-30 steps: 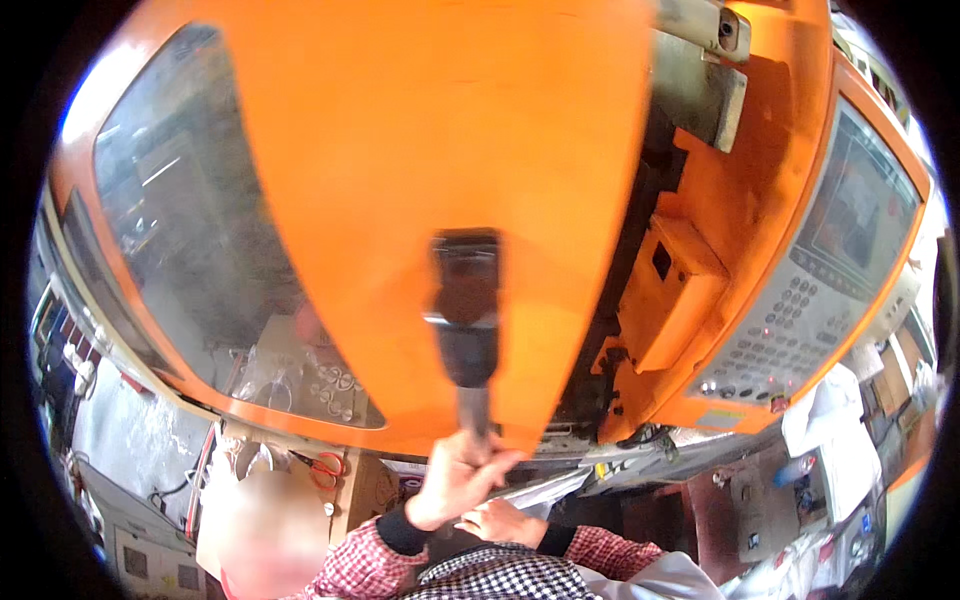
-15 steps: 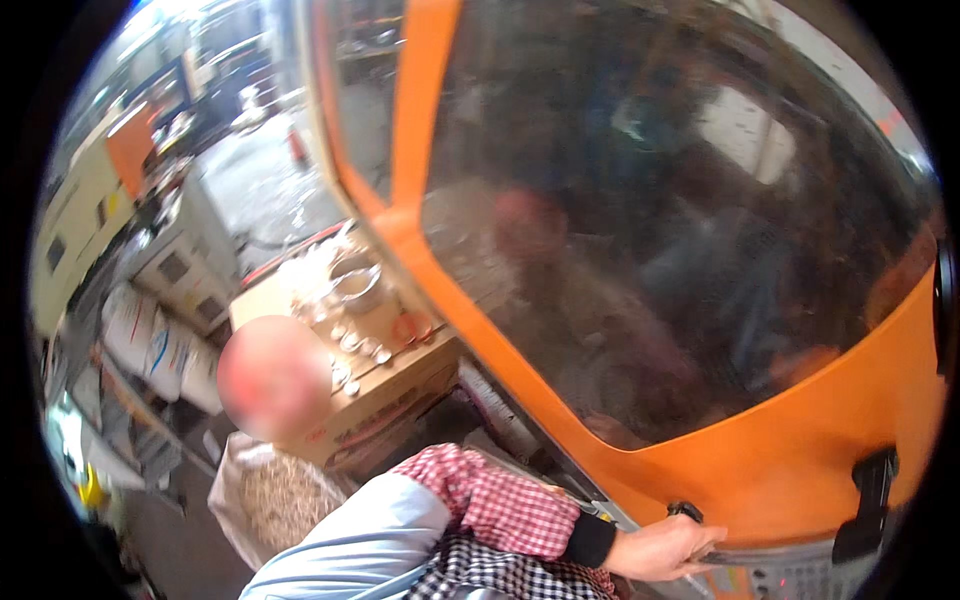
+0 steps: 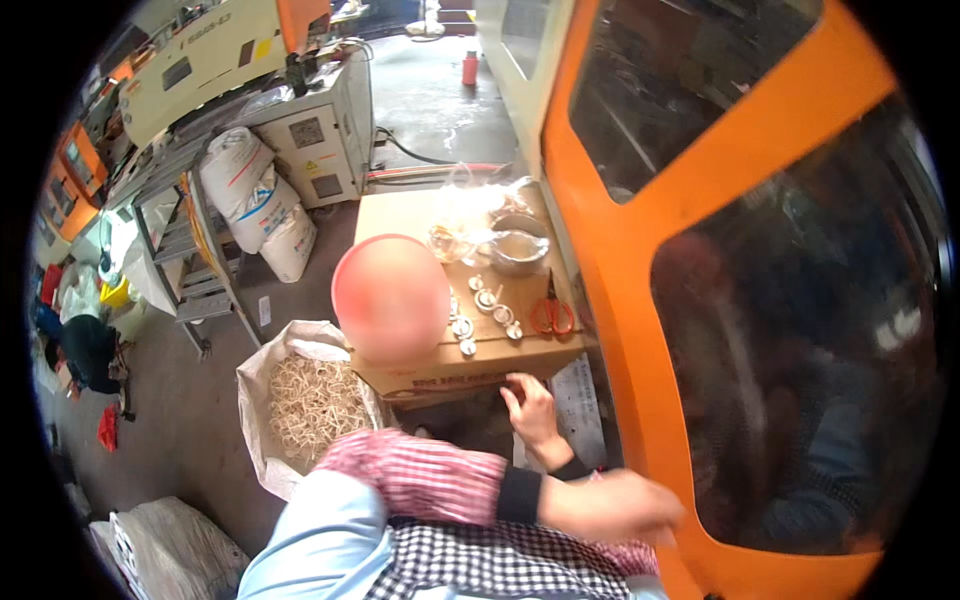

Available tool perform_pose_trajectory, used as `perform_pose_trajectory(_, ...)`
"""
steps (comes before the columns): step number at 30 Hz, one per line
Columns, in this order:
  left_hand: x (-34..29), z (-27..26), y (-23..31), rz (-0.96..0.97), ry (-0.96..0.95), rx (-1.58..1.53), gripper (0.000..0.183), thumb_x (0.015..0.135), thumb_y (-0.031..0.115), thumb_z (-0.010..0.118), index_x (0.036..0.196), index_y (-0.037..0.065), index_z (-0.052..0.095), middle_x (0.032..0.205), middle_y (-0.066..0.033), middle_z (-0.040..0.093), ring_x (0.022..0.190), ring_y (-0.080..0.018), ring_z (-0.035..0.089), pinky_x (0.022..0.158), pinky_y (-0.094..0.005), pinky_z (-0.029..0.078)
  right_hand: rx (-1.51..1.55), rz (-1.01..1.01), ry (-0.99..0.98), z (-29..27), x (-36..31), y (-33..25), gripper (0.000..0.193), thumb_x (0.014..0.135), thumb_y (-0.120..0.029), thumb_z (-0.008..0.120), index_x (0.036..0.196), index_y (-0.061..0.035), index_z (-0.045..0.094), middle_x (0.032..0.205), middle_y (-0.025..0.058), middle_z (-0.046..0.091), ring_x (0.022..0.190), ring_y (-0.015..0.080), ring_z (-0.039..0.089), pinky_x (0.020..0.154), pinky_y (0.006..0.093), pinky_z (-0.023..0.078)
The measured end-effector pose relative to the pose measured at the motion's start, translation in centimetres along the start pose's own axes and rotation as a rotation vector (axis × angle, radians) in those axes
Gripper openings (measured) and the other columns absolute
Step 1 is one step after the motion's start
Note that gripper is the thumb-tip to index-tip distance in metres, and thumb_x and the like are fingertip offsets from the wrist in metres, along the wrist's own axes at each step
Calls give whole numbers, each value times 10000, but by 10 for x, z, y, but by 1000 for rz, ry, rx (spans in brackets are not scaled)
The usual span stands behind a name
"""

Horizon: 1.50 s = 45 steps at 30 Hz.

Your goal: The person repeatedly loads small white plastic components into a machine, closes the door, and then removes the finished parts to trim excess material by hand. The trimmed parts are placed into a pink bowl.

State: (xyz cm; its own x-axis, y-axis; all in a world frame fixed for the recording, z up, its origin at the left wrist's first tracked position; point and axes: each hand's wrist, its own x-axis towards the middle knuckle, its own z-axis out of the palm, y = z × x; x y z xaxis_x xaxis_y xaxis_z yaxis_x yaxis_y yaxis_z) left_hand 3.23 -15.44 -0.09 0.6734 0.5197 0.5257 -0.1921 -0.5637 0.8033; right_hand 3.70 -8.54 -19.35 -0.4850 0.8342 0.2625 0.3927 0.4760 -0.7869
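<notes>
One cardboard carton (image 3: 395,212): standing just ahead of the right hand (image 3: 535,413); whether fingertips are touching its front, I cannot tell.
Small white parts (image 3: 487,300): lying loose on the carton, beyond both hands; nobody is gripping any, so handling them looks unfinished, though how much is done I cannot judge.
Red-handled scissors (image 3: 552,303): resting unused at the carton's right front, ahead of the right hand.
Right hand: hanging empty, thumb and index finger parting.
Left hand (image 3: 612,505): blurring, crossing the right forearm near the orange door (image 3: 618,280); I cannot tell its grip.
Metal pot (image 3: 520,262): standing behind the parts.
Round pink object (image 3: 390,300): blurring at the carton's left.
White sack (image 3: 255,400): sitting left of the carton, holding many pale pieces (image 3: 318,405).
Stacked sacks (image 3: 265,215): leaning beside metal steps (image 3: 205,270) farther off.
</notes>
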Motion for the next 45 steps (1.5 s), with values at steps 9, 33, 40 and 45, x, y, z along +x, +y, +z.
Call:
perform_pose_trajectory(9, -243, -95, -6, -889, 987, -25, 132, 909, 130, 605, 937, 3, 628, 714, -29, 624, 666, -59, 578, 607, -221, 481, -191, -21, -21, 155, 164, 55, 249, 845, -251, 610, 1037, -93, 622, 900, 187, 635, 837, 368, 612, 748, 442, 482)
perform_pose_trajectory(33, -292, -211, -14, -562, 1507, -234, 107, 882, 87, 640, 931, -6, 659, 723, -2, 633, 573, -48, 561, 528, -175, 451, 485, -171, -674, 90, 149, -114, 377, 882, -124, 617, 1223, 9, 523, 1128, 108, 590, 1014, 211, 586, 886, 307, 461)
perform_pose_trajectory(40, -276, -200, -12, -570, 1672, 127, 130, 890, 100, 632, 928, -22, 657, 701, -31, 644, 527, -59, 561, 486, -183, 449, 606, -58, -752, 99, 162, -108, 386, 855, -59, 627, 1219, 9, 517, 1035, 140, 590, 977, 205, 578, 849, 303, 470)
perform_pose_trajectory(45, -286, -194, -21, -554, 1825, -283, 179, 897, 121, 625, 965, -43, 643, 758, -53, 653, 514, -62, 554, 470, -185, 459, 167, -651, -396, 96, 167, -127, 517, 774, 21, 642, 1263, 4, 474, 1164, 212, 554, 1067, 324, 568, 925, 372, 468)
